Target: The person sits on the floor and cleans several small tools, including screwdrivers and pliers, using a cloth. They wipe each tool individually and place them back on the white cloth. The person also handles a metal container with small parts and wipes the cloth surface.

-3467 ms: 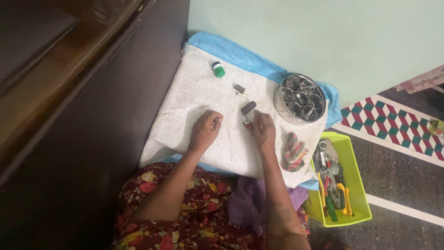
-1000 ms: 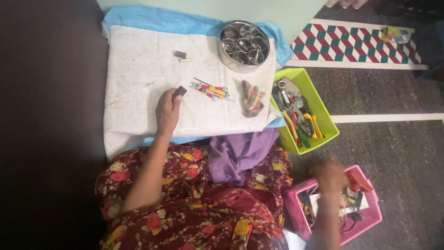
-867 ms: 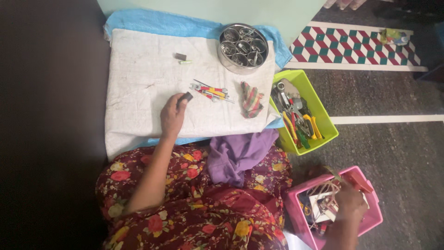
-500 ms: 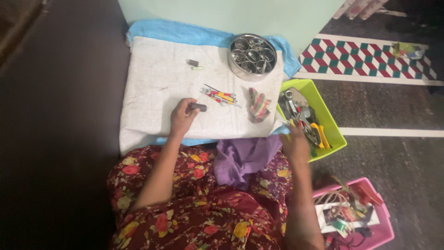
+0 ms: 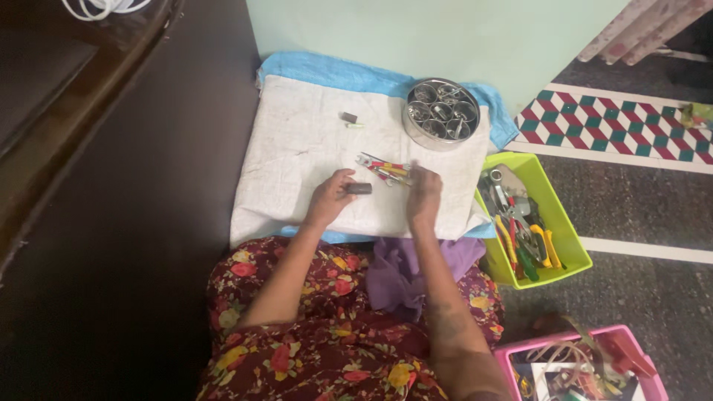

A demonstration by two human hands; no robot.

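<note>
While your left hand (image 5: 329, 199) still pinches the dark block (image 5: 359, 188), your right hand (image 5: 423, 194) has returned from four o'clock, its fingers curled, touching the small tools (image 5: 384, 168).

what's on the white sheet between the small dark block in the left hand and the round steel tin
In the head view, a cluster of red-and-yellow-handled hand tools lies between the dark block and the steel tin; the right hand reaches its near end.

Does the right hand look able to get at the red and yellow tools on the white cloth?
Probably yes: the right hand lies right beside the red and yellow tools on the white cloth, nothing between them.
</note>
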